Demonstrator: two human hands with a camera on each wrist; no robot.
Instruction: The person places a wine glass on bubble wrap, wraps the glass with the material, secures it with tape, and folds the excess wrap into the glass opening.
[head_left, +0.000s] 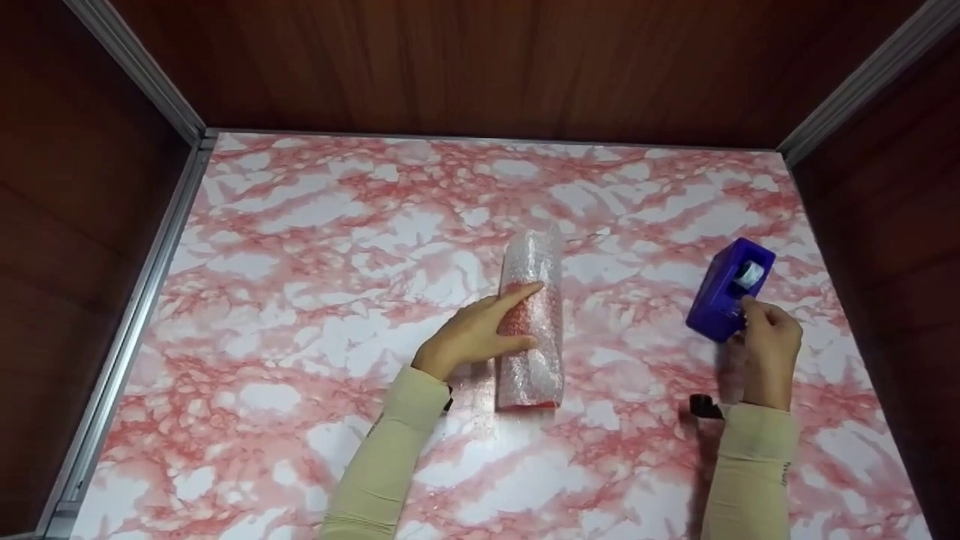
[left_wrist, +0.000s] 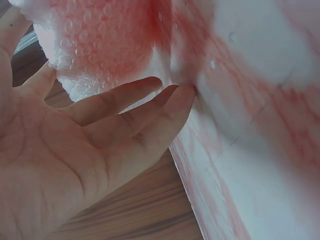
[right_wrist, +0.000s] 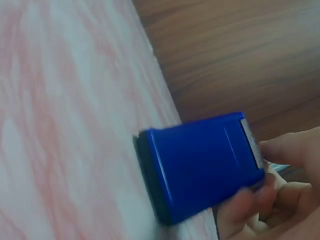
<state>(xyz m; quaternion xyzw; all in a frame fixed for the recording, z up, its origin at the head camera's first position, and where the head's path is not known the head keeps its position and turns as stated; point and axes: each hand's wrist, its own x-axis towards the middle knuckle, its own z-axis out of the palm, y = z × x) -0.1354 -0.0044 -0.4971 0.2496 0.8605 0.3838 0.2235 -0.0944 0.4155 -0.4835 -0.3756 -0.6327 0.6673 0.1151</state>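
Observation:
A cylinder-shaped bundle in bubble wrap, with red showing through, lies lengthwise on the table. My left hand rests on its left side, thumb and a finger spread over the top. In the left wrist view, the other fingers of the left hand extend beside the bubble wrap, tips at the tabletop. To the right stands a blue tape dispenser with a tape roll. My right hand pinches the tape end at its cutter; the right wrist view shows the thumb beside the serrated edge.
The table has a red-and-white marbled top. Dark wood panels with metal frame rails enclose its back and sides. The dispenser stands near the right side of the table.

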